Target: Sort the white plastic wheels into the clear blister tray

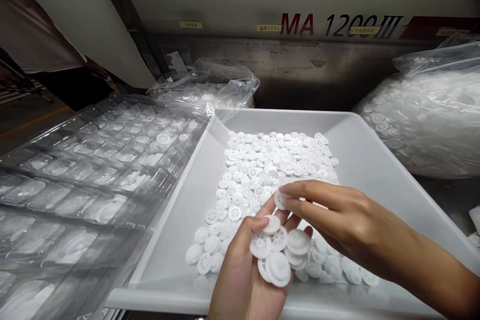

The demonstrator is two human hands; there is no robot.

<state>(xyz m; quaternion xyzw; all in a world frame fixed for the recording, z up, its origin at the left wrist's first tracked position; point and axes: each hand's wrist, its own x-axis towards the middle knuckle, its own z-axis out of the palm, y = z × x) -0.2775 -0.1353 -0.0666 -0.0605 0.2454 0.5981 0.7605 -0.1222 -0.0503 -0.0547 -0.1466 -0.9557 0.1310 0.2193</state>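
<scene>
My left hand [247, 270] is palm up with its fingers curled round several white plastic discs [278, 268], some with spoke-like holes. Its thumb presses on one of them. Just above its fingertips, my right hand [337, 215] reaches in from the right and pinches a single white disc [279, 199] that also lies against the left fingers. Both hands are over a pale grey bin [180, 205], whose floor is covered with many more loose discs [240, 195].
Stacked clear compartment trays [86, 160] holding white parts stand on the left. Clear plastic bags of white parts lie behind the bin [225, 85] and at right [438, 115]. A machine panel [232, 12] runs across the back. A person [37, 25] stands at far left.
</scene>
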